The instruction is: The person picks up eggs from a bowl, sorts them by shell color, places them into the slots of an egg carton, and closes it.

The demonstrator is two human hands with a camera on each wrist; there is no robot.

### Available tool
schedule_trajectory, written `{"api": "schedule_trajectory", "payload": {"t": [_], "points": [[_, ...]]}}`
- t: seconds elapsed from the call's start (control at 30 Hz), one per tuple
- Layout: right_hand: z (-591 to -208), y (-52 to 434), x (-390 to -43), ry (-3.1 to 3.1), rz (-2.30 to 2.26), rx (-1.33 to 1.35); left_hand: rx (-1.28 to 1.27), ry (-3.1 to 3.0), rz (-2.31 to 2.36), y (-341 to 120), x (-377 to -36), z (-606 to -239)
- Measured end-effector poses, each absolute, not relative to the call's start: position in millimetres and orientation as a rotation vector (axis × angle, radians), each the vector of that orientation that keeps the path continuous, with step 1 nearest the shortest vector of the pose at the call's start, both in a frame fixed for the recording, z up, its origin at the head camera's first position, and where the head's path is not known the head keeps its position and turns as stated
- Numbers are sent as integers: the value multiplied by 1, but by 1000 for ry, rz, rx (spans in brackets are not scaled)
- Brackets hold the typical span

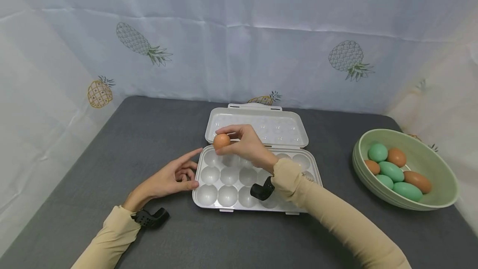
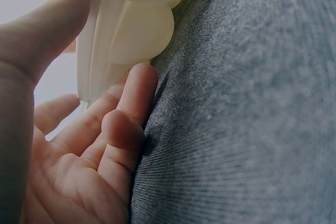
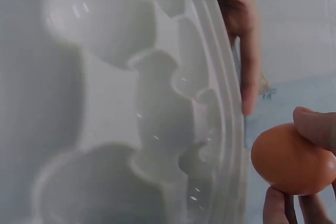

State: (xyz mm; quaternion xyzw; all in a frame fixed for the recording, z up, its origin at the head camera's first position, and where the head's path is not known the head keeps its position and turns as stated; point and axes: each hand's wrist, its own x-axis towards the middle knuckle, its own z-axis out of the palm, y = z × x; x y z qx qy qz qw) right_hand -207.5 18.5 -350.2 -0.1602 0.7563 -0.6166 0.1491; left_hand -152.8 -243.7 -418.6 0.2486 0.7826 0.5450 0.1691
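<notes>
A white plastic egg tray (image 1: 224, 207) lies open in the middle of the grey table, its lid (image 1: 257, 128) folded back and its cups bare. My right hand (image 1: 239, 142) pinches a brown egg (image 1: 221, 141) (image 3: 291, 160) in its fingertips above the tray's far left corner. My left hand (image 1: 175, 176) rests on the table against the tray's left edge (image 2: 100, 51), its thumb and fingers touching the rim. In the right wrist view the tray's cups (image 3: 105, 30) show close up, with the left hand's fingers (image 3: 244, 40) beyond the rim.
A pale green bowl (image 1: 444, 194) stands at the right with several brown and teal eggs (image 1: 392, 171) in it. A pineapple-print cloth (image 1: 239, 36) hangs behind and at both sides. The grey cloth table (image 1: 123, 136) runs to the left of the tray.
</notes>
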Motion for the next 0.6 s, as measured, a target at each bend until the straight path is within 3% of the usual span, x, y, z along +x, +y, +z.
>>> {"api": "schedule_trajectory", "payload": {"t": [0.6], "points": [[-380, 7, -204, 2445, -1468, -925, 742, 2237, 1540, -244, -152, -420]]}}
